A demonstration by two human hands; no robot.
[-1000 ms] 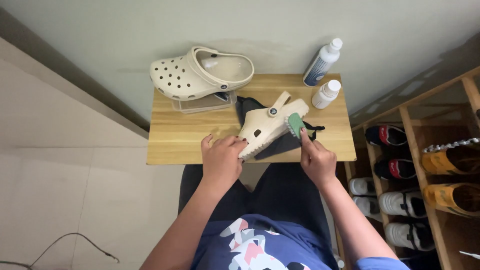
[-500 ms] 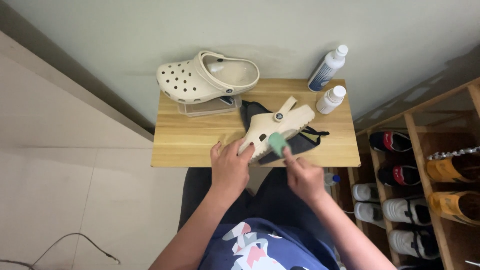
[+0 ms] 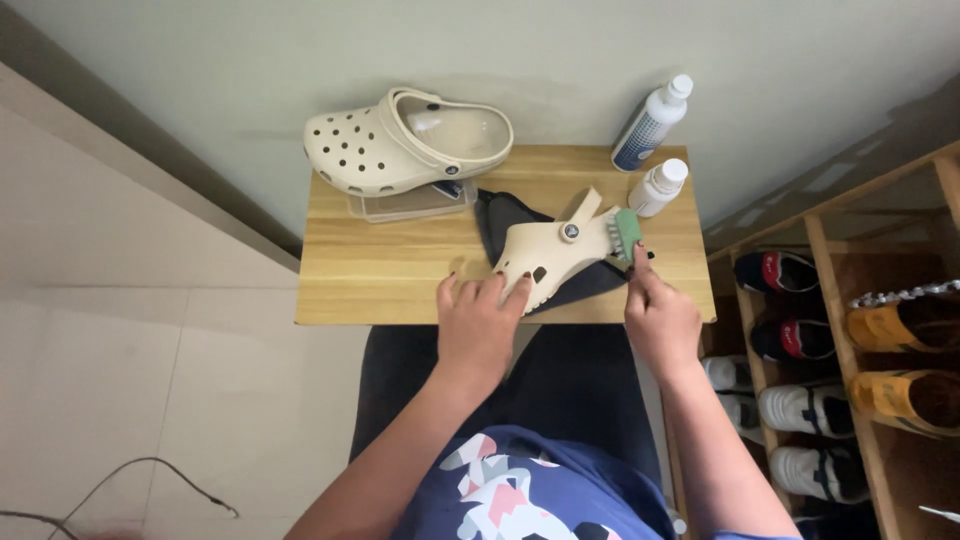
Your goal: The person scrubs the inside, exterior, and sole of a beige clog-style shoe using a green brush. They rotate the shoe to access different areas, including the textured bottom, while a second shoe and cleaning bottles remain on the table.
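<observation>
Pressing down, left hand (image 3: 478,318) lies flat with fingers spread, fingertips on the toe end of the cream clog (image 3: 552,256) that lies tipped on its side on the dark cloth (image 3: 500,215). Hand mostly open; it pins, does not wrap.

Right hand (image 3: 658,318) is closed around a small green brush (image 3: 626,232), index finger extended along it. Brush sits at the heel end of the clog, touching or just off the strap area; actual contact cannot be told.

Key relation: the clog's long axis runs from near-left (toe, under left hand) to far-right (heel and strap, at the brush). Clog lies just ahead of both hands. Left hand nearer the toe, right hand nearer the heel.

Positions relative to the held clog:
- Dark cloth directly beneath, spreading beyond it on the far-left and near-right sides.
- Second cream clog (image 3: 405,140), sole down, far-left, resting on a clear flat tray (image 3: 405,207) at the back of the wooden table (image 3: 380,270).
- Small white bottle (image 3: 658,187) just beyond the brush, apart from it.
- Taller white-and-blue bottle (image 3: 652,124) further back still, leaning against the wall.
- Wooden shoe rack (image 3: 850,300) with several pairs of shoes, well right and lower.
</observation>
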